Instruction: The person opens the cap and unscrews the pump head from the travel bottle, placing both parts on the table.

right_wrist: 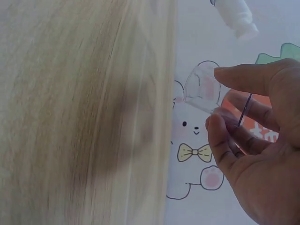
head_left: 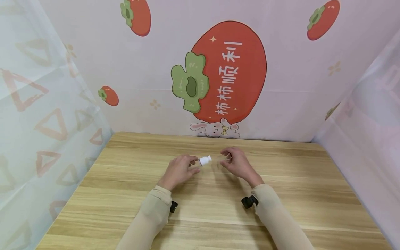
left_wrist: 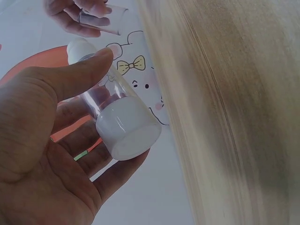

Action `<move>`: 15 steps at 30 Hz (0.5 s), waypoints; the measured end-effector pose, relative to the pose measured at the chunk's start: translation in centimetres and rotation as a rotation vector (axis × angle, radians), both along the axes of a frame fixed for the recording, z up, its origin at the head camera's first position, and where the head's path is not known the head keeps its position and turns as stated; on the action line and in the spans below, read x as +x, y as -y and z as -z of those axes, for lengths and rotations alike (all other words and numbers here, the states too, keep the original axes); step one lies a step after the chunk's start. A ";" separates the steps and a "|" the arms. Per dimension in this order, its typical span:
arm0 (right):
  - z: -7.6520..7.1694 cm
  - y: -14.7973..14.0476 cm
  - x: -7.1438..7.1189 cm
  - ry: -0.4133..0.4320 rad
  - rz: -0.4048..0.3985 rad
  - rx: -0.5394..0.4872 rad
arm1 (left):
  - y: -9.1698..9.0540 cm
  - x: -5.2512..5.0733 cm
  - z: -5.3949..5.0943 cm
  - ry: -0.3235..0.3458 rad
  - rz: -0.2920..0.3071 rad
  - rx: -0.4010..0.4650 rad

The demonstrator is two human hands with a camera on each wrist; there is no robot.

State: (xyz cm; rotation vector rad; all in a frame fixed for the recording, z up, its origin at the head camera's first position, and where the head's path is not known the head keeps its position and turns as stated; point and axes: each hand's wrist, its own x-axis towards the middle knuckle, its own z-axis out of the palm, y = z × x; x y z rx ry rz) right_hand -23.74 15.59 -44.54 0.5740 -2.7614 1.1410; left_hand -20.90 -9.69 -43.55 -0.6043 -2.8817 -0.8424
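Observation:
A small clear bottle with a white base and a white pump top is gripped by my left hand, thumb on one side and fingers round the other. The bottle lies tilted, its top pointing toward my right hand. Between the thumb and fingers of that right hand is a clear, hollow cap, hard to make out in the head view. Cap and bottle are apart, with a short gap between them, both above the table.
Below the hands is a wooden table. Behind it stands a pale cloth backdrop printed with red fruit and a rabbit, and further patterned cloth hangs at the left and right sides.

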 end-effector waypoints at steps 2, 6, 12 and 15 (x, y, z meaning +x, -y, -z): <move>0.1 0.2 -0.2 0.015 0.001 0.013 | 0.0 0.0 0.0 0.000 -0.003 -0.002; 0.3 0.6 -0.5 0.040 0.003 0.049 | 0.1 0.0 0.1 0.009 -0.010 0.000; 0.5 1.1 -0.7 0.051 0.011 0.067 | 0.1 0.0 0.1 0.023 -0.015 0.008; 0.7 1.3 -0.8 0.051 0.013 0.079 | 0.1 -0.1 0.2 0.023 -0.013 0.014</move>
